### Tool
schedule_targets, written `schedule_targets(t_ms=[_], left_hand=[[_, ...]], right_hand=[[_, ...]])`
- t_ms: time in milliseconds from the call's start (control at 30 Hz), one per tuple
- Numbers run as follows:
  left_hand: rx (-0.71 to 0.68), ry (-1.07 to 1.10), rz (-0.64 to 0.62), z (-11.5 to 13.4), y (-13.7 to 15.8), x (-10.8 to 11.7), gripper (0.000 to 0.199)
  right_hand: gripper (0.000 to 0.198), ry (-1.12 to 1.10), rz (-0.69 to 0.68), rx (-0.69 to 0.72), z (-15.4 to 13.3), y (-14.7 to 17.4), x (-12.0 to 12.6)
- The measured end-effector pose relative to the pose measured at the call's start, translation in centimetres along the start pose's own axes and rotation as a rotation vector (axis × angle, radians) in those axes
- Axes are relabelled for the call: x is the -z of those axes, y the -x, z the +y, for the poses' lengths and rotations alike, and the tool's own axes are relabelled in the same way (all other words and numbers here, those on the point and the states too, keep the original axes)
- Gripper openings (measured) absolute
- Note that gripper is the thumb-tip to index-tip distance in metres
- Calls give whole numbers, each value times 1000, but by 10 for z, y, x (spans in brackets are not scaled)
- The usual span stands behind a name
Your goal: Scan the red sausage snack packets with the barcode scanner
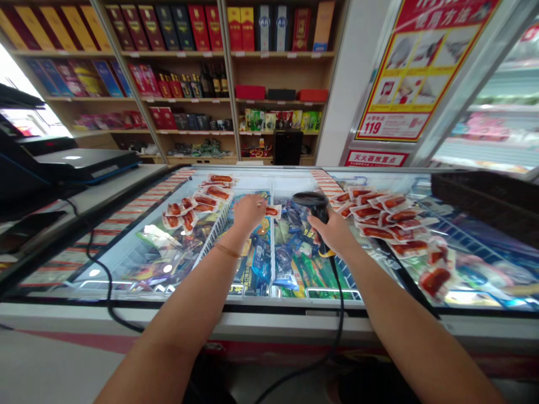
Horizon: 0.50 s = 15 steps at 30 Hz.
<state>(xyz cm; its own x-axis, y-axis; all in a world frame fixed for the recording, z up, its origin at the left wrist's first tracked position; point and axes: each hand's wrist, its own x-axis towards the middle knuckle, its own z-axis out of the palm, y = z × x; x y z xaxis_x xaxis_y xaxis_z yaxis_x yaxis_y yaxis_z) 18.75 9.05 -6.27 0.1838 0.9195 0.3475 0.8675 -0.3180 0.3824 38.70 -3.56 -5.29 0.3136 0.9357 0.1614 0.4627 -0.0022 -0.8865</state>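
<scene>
My left hand (249, 212) is closed on one end of a small clear pack with a reddish-brown sausage (273, 211) inside, over the middle of the chest freezer (295, 322). A black barcode scanner (311, 202) is gripped by my right hand (330, 229), its head turned toward the pack but apart from it. The scanner's cord (339, 297) hangs down over the freezer's front edge. On the right glass lid lies a heap of similar sausage packs (381, 216). A smaller group of sausage packs (206, 202) rests on the left lid.
Inside the freezer are wrapped frozen goods (311, 272) and wire baskets (210, 238). A flat-topped device (86, 163) stands on the left counter, with a cable (105, 275) trailing down. A dark tray (484, 202) sits at right. Stocked shelves (181, 101) line the back wall.
</scene>
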Motion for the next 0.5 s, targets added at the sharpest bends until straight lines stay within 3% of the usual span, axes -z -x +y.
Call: schedule_targets(t_ms=[67, 167, 267, 500], left_hand=[[56, -46, 25, -12, -3, -2, 47], [93, -78, -111, -25, -6, -9, 58], [44, -60, -209, -28, -9, -13, 49], [72, 232, -140, -33, -12, -7, 35]], right_hand=[[26, -13, -1, 8, 1, 0, 0], [24, -10, -5, 15, 2, 0, -1], [21, -2, -10, 11, 1, 1, -2], [18, 31, -38, 30, -5, 7, -3]])
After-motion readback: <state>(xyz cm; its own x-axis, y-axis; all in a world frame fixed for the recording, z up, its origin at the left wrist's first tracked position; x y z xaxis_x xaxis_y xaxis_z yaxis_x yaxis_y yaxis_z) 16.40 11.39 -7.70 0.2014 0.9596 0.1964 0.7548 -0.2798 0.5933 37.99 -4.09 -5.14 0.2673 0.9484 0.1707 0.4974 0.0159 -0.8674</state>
